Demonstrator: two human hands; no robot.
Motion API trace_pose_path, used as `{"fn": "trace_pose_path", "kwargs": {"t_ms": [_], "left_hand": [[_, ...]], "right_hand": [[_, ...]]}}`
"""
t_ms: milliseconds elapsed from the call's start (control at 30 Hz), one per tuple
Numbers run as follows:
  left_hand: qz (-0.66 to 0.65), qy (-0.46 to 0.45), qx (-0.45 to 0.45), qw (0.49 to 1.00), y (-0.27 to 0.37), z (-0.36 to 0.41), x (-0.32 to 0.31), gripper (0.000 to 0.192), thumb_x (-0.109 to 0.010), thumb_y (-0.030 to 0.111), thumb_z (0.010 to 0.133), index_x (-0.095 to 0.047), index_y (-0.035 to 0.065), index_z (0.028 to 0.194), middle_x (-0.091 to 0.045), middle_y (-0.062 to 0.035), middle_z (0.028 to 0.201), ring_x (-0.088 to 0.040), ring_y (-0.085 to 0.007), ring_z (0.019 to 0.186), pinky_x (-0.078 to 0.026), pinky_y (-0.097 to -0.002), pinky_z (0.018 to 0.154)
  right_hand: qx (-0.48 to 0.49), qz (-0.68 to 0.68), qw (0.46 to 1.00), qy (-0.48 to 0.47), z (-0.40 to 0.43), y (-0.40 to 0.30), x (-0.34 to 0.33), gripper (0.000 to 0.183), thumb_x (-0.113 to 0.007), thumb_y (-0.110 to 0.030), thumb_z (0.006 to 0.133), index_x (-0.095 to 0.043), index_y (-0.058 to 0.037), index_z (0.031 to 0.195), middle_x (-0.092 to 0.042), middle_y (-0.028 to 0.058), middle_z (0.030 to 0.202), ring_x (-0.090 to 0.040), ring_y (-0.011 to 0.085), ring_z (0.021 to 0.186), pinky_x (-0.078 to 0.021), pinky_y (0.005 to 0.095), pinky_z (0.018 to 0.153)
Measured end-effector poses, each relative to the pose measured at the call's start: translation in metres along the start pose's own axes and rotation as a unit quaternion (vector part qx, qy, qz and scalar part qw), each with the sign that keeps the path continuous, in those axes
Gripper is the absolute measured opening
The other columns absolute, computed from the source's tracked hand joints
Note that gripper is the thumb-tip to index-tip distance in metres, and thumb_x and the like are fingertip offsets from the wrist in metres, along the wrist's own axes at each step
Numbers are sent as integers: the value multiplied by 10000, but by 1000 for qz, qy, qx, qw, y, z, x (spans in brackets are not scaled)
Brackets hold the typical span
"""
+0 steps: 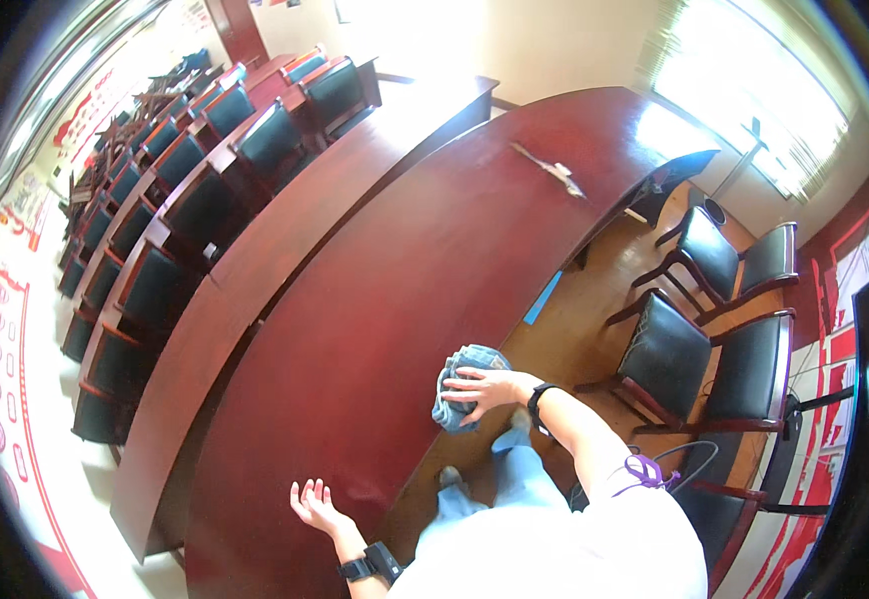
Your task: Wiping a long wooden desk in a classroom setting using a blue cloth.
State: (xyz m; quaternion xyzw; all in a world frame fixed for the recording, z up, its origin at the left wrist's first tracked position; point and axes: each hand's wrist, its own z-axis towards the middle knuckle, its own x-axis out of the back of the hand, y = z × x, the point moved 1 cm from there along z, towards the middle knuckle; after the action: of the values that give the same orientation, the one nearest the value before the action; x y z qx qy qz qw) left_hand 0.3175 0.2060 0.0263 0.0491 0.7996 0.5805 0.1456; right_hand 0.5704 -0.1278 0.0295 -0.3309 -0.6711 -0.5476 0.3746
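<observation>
My right hand [476,391] rests with spread fingers on a rolled bundle of blue denim [451,413], gripping it at the near edge of a long, curved, dark red wooden table [374,284]. The bundle's folded layers show around my fingers, and its underside is hidden. Over the table's near left part, my left hand [316,507] is held out with nothing in it, its fingers apart and slightly bent. Both wrists wear black bands, the left one with a small black box [383,561].
A thin white-and-brown object [554,172], too blurred to name, lies farther along the table. Black-padded wooden chairs [667,352] stand at the right. Beyond a lower wooden desk [255,299] are rows of chairs [157,284]. A blue strip [543,298] shows beside the table edge.
</observation>
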Motion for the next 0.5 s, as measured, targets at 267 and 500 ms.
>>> {"fn": "trace_pose_path", "kwargs": {"t_ms": [267,500], "left_hand": [[38,31,-17,999,-13,-7,-58,401,-532,186,892,-475,126,1283,-581,-86,1103,-586,-215,948,-456,-362,825],[17,30,16,999,-21,-89,-173,376,-509,219,916,-465,131,1279,-573,-78,1111,-579,-219,957,-453,-368,830]], "right_hand": [[43,33,992,110,-7,22,-21,538,-537,-248,874,-339,-427,1341,-260,152,1523,-323,361,1364,-252,521,1118],[-7,75,992,102,-79,83,-36,862,-710,-125,714,-277,-409,1403,-236,159,1519,-331,348,1349,-276,519,1107]]}}
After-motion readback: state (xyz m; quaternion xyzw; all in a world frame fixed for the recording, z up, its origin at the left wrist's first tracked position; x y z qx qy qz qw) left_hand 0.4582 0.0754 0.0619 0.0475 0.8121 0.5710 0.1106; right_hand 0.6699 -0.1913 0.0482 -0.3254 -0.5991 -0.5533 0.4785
